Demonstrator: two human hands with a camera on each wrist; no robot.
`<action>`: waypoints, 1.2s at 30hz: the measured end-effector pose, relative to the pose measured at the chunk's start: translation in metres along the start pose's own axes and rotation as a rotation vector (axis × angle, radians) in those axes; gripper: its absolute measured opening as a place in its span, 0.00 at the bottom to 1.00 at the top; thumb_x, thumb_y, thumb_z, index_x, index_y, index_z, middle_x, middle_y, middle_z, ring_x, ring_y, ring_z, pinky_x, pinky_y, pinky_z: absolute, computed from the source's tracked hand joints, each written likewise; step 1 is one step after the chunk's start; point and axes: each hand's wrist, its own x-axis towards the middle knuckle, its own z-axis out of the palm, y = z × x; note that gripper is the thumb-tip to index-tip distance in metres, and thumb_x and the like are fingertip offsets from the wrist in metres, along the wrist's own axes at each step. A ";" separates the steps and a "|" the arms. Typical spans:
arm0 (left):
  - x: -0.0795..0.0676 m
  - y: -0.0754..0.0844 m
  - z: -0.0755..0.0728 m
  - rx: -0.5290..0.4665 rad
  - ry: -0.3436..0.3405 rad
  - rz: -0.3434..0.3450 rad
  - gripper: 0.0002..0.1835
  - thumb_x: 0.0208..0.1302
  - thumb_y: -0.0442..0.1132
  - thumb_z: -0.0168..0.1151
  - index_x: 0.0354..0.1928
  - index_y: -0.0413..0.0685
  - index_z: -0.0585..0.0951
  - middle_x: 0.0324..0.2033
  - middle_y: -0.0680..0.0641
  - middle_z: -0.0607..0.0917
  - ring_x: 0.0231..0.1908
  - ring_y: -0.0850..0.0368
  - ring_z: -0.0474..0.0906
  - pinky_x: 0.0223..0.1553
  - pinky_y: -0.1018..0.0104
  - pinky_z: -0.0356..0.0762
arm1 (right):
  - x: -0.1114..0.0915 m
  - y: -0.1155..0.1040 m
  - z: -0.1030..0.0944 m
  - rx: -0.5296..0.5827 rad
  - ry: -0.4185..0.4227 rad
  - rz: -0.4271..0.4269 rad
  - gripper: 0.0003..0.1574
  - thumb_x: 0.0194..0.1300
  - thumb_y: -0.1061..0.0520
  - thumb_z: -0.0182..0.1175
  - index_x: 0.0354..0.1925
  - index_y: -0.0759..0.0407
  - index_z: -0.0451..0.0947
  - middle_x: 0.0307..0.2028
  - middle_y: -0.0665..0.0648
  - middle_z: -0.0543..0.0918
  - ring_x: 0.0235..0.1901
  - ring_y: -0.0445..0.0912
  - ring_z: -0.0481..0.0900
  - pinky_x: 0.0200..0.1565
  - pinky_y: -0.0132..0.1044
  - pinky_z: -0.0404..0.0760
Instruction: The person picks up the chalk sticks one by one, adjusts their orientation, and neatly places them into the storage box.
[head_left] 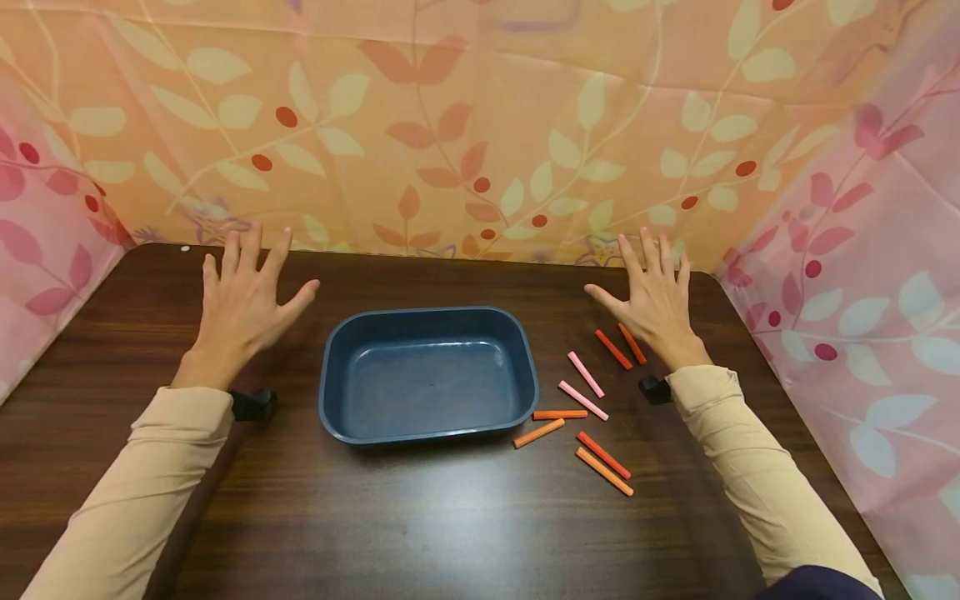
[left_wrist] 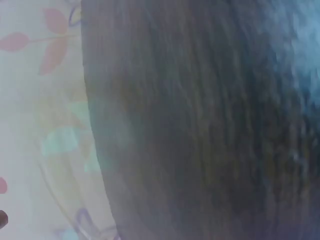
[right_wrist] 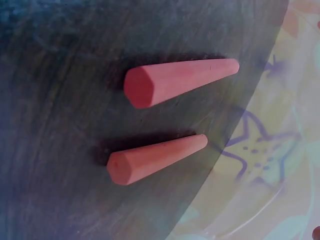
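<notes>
Beige sleeves point(head_left: 127, 483) are seen closest to the camera, coming in from both lower corners, with a bit of dark blue cloth point(head_left: 817, 583) overlapping the right one. Eight chalk-like sticks are scattered over the right half of the table, so it's basically all on the right hand's side. A dark red stick point(head_left: 613, 350) and a rust-orange stick point(head_left: 632, 343) are found just beside the right hand point(head_left: 656, 300), below its thumb. Two pink sticks point(head_left: 583, 400) are placed between that hand and the tray point(head_left: 431, 392). Two orange sticks point(head_left: 560, 414) are parked at the tray's near right corner; whether the rim is touched can't really be told. A bright red stick point(head_left: 603, 455) and a light orange stick point(head_left: 604, 472) are laid side by side, nearest the camera of the bunch.

Both hands are opened wide, fingers spread, and nothing is gripped by either. The left hand point(head_left: 243, 296) is held left of the tray, well apart from every stick. Whether the table point(head_left: 420, 525) is touched by either hand can't be told. Black gadgets point(head_left: 255, 405) are worn at both wrists, and patterned cloth point(head_left: 525, 125) is hung behind and at the sides.
</notes>
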 end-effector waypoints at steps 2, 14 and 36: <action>-0.001 0.002 0.000 -0.005 0.003 0.003 0.43 0.69 0.66 0.47 0.79 0.59 0.50 0.79 0.36 0.44 0.77 0.32 0.36 0.69 0.24 0.35 | -0.003 0.000 -0.001 0.014 0.007 0.003 0.61 0.61 0.19 0.49 0.79 0.47 0.46 0.80 0.59 0.43 0.79 0.62 0.37 0.73 0.67 0.33; -0.012 0.011 -0.007 -0.031 0.052 0.022 0.42 0.68 0.64 0.50 0.78 0.57 0.54 0.78 0.37 0.48 0.77 0.33 0.41 0.69 0.24 0.40 | -0.017 -0.001 -0.009 0.082 0.002 0.023 0.61 0.61 0.17 0.46 0.80 0.43 0.42 0.80 0.60 0.44 0.79 0.59 0.37 0.73 0.68 0.35; -0.037 0.030 -0.012 -0.158 0.050 0.023 0.41 0.68 0.62 0.53 0.79 0.60 0.54 0.77 0.36 0.53 0.76 0.30 0.45 0.70 0.26 0.39 | -0.046 -0.010 -0.016 0.142 0.012 0.002 0.59 0.63 0.21 0.50 0.80 0.45 0.45 0.80 0.59 0.44 0.79 0.61 0.39 0.72 0.69 0.38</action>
